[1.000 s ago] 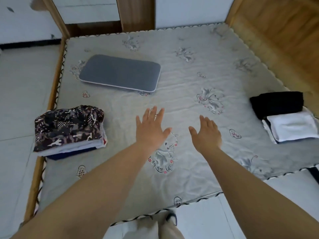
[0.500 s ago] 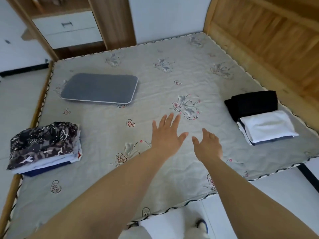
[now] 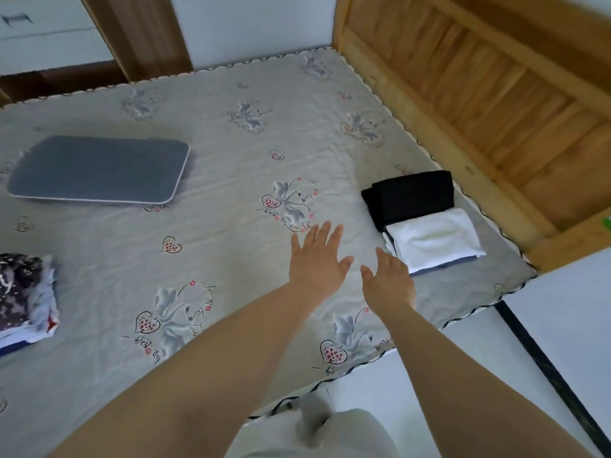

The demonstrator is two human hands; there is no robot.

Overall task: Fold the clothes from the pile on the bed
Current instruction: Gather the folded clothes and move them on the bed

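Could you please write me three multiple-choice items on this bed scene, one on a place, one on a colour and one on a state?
1. Where does the white folded garment lie?
A. on the grey pad
B. against the black folded garment, near the bed's right edge
C. on the floor

2. What colour is the flat pad?
A. red
B. yellow
C. grey

3. How are the hands?
A. both open, holding nothing
B. both gripping a shirt
C. one holds the pad

Answers:
1. B: the white garment overlaps the black one beside the wooden bed frame.
2. C: its top is plain grey.
3. A: the left hand and right hand show spread fingers above the sheet.
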